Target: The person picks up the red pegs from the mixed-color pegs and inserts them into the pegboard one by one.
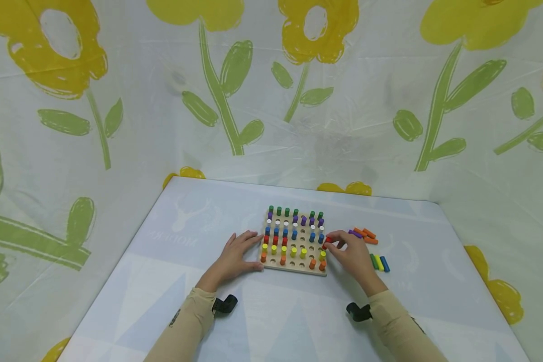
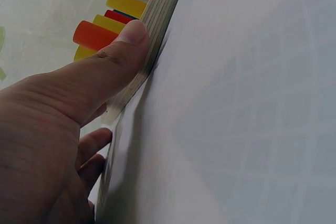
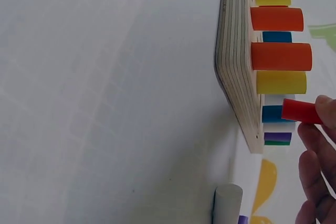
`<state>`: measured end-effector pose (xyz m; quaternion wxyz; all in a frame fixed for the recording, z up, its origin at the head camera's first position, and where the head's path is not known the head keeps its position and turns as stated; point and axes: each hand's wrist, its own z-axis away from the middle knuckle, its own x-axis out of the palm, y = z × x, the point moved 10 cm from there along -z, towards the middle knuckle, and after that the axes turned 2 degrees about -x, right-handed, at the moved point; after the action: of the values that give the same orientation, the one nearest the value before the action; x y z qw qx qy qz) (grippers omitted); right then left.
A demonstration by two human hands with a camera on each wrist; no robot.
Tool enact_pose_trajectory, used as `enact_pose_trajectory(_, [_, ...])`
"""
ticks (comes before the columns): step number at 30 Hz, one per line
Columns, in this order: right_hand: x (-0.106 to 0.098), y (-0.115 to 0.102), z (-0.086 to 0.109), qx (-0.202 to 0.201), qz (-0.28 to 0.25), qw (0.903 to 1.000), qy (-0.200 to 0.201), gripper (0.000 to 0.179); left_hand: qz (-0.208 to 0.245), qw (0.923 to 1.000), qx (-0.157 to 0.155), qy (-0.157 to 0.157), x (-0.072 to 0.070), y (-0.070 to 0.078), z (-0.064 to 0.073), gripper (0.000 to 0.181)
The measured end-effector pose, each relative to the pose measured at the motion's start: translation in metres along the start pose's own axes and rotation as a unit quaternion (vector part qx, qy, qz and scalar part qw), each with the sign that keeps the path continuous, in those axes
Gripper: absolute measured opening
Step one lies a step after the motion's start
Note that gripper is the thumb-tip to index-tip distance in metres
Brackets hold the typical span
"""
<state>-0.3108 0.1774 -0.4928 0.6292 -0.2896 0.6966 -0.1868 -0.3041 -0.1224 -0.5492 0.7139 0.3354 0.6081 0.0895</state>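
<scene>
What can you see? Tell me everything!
Table: one, pale blue and white, below.
Walls: three, white with yellow flowers, around.
Board: one, wood-coloured, on table.
Board pegs: many, seven colours, in the board.
Held peg: one, red, by board's right side.
Loose pegs: several, orange, purple, green, yellow, blue, right of board.
Pale cylinder: one, whitish, low in right wrist view.
Gadgets: two, black, by the sleeves.
Sleeves: two, tan, bottom of head view.
Left hand: one, at the board's left edge.
Right hand: one, pinching the held peg.

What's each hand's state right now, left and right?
Left hand: open, resting against the pegboard, gripping nothing.
Right hand: closed, pinching a red peg between thumb and finger.
</scene>
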Motion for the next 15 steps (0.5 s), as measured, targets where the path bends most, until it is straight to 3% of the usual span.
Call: enact_pose_trajectory(15, [0.009, -0.012, -0.003, -0.004, -0.008, 0.9999, -0.012, 0.028, 0.005, 1.0, 0.002, 0.003, 0.0, 0.0, 0.0, 0.089])
